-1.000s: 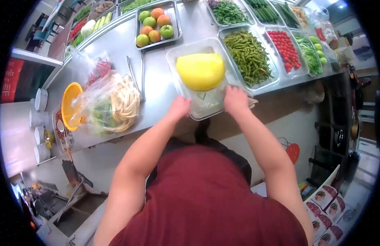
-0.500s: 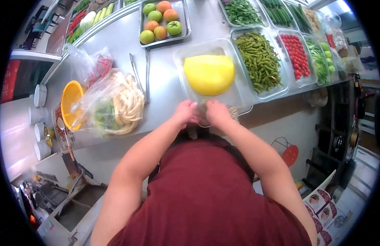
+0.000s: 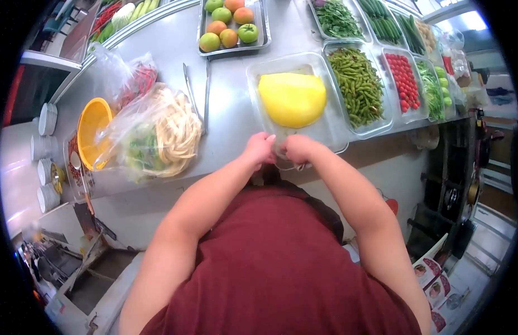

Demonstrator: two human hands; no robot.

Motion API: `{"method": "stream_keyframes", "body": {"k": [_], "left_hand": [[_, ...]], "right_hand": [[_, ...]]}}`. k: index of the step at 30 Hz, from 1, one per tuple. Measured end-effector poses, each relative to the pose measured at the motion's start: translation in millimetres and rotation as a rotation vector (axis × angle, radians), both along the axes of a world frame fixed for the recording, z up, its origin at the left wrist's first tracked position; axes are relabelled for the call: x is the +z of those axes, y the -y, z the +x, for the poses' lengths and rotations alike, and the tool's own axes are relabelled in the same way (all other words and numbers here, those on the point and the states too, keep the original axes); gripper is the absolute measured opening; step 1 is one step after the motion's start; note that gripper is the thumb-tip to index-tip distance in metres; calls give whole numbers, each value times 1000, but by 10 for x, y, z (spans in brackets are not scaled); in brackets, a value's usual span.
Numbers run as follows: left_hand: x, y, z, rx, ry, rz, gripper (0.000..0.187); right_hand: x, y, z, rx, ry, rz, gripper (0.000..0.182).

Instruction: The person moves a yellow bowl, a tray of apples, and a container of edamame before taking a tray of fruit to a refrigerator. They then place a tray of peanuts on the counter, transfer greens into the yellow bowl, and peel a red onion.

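My left hand (image 3: 261,148) and my right hand (image 3: 299,148) are close together at the counter's front edge, in front of my body. Both have their fingers curled inward and pinched. Whatever lies between them is small, partly see-through and mostly covered by the fingers, so I cannot make it out. Just beyond them is a clear plastic tray (image 3: 258,101), its near rim partly behind my hands. A large, smooth yellow block (image 3: 293,99), rounded on its near side, lies in it.
Bins of green pods (image 3: 356,86), cherry tomatoes (image 3: 401,81) and leafy greens (image 3: 338,20) line the right. A metal tray (image 3: 264,42) of tomatoes stands at the back. Left are tongs (image 3: 206,97), a bag of pale strips (image 3: 178,123) and an orange colander (image 3: 94,134).
The view has shifted slightly, so the counter items sit a little differently in frame. A pale stringy bit beside my right hand no longer shows. Both hands stay together at the tray's near edge.
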State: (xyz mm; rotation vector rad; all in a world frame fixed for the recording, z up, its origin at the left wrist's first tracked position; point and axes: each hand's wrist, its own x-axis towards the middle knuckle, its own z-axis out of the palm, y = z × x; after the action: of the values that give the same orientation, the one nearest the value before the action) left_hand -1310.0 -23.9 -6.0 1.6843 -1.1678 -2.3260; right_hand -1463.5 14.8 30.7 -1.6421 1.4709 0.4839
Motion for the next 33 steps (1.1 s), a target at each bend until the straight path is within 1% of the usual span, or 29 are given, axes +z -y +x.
{"method": "stream_keyframes", "body": {"k": [1, 3, 4, 6, 7, 8, 10, 11, 14, 16, 17, 19, 20, 22, 23, 25, 30, 33], "left_hand": [[-9, -1, 5, 12, 0, 4, 27], [14, 13, -8, 1, 20, -14, 28], [27, 11, -14, -13, 38, -29, 28], [166, 23, -17, -51, 70, -65, 28], [215, 28, -15, -90, 99, -101, 28], [141, 19, -7, -94, 93, -100, 28], [-103, 8, 1, -23, -34, 16, 29], [-120, 12, 7, -23, -42, 18, 29], [-122, 46, 10, -14, -62, 55, 30], [-121, 53, 4, -93, -19, 0, 30], [-121, 52, 3, -94, -21, 0, 30], [-124, 53, 1, -99, -24, 12, 30], [-83, 42, -6, -102, -23, 11, 30], [35, 11, -39, -16, -8, 25, 29], [15, 12, -54, -12, -2, 25, 29], [-37, -19, -48, 77, -62, 19, 25], [-7, -3, -84, 72, -29, 41, 25], [78, 12, -68, 57, 5, 35, 26]], "right_hand": [[-36, 42, 20, 6, 1, 0, 20], [-102, 132, 61, 125, -57, 71, 21], [-124, 156, 54, 125, -57, 70, 21], [-24, 215, 56, 214, -64, 111, 25], [41, 226, 31, 210, -67, 112, 25], [112, 215, -37, 166, -73, 153, 25], [247, 185, -253, 106, -104, 230, 25], [315, 144, -401, 89, -127, 268, 26], [565, -34, -914, 140, -140, 224, 25], [752, -134, -1077, -77, -121, -3, 24], [730, -144, -1054, -78, -124, -2, 24], [562, -155, -952, -303, -254, -29, 22], [375, -174, -881, -306, -252, -30, 22], [-10, -172, -696, -121, -467, 66, 22], [-25, -121, -603, -117, -461, 66, 22], [28, -69, -378, -15, -434, 95, 22], [229, 40, 84, 25, -333, 72, 21], [184, 97, 229, 11, -232, 31, 19]]}}
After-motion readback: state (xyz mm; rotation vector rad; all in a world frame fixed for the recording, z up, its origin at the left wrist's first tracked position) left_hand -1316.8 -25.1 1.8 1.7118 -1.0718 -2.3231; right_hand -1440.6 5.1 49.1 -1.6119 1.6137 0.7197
